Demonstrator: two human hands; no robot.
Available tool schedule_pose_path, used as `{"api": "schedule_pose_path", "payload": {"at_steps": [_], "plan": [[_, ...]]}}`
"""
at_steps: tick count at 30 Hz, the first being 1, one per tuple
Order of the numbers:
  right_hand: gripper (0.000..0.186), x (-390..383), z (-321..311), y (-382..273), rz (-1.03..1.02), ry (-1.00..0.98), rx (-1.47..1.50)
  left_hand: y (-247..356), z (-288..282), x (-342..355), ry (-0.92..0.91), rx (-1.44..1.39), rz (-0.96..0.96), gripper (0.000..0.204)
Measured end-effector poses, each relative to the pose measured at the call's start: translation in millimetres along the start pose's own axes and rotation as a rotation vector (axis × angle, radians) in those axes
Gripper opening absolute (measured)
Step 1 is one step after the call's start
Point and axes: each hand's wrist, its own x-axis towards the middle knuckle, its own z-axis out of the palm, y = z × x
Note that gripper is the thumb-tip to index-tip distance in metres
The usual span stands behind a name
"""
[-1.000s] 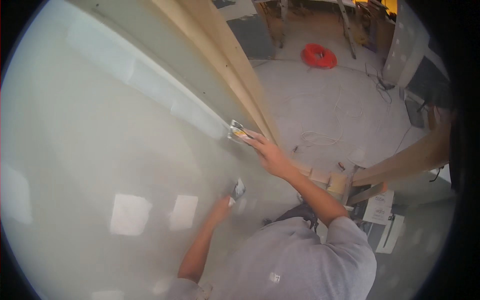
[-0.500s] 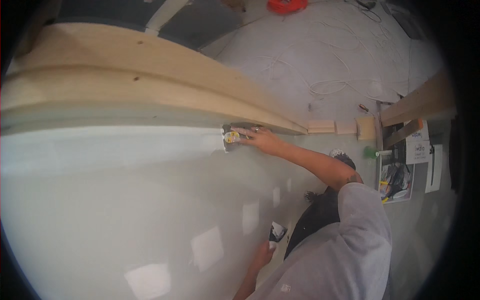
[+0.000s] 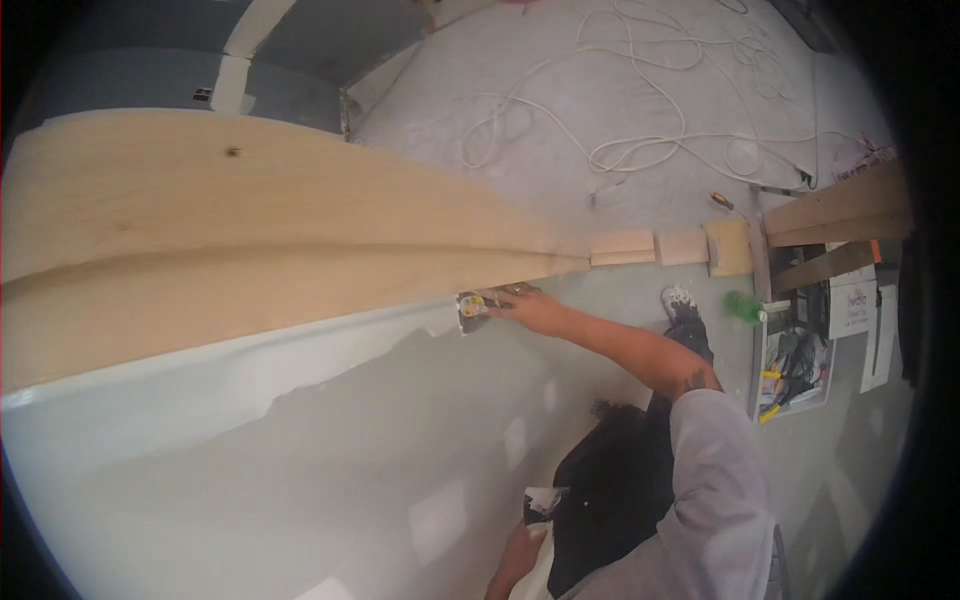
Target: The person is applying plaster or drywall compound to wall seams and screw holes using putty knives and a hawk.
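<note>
Scraper (image 3: 470,308) juts leftward from the right hand (image 3: 537,310), against the wall (image 3: 300,470).

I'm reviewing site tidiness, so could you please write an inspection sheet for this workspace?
Surface: grey-green wall with a white coating along one edge and pale patches.
Job's things: wide scraper against the wall; second scraper smeared white.
Clutter: green bottle, open box of tools.
Hands: right hand grips the wide scraper; left hand holds the second.
Cables: white cable looped across the floor.
Surroundings: long timber board, dark grey panels.
</note>
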Motion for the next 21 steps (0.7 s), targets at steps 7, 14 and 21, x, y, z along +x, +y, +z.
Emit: {"api": "schedule_pose_path", "payload": {"at_steps": [7, 14, 21], "plan": [[0.071, 1.8, 21.6, 19.3, 0.052, 0.008, 0.139, 5.4, -9.9, 1.8, 0.015, -0.046, 0.008, 0.031], [0.077, -61.6, -68.1, 14.9, 0.133, -0.018, -0.04, 33.7, -12.5, 25.8, 0.156, -0.38, -0.066, 0.029], [0.085, -194.6, -270.6, -122.9, -0.254, -0.092, 0.112, 151.3, -23.7, -0.3, -0.042, -0.765, 0.131, 0.027]]}}
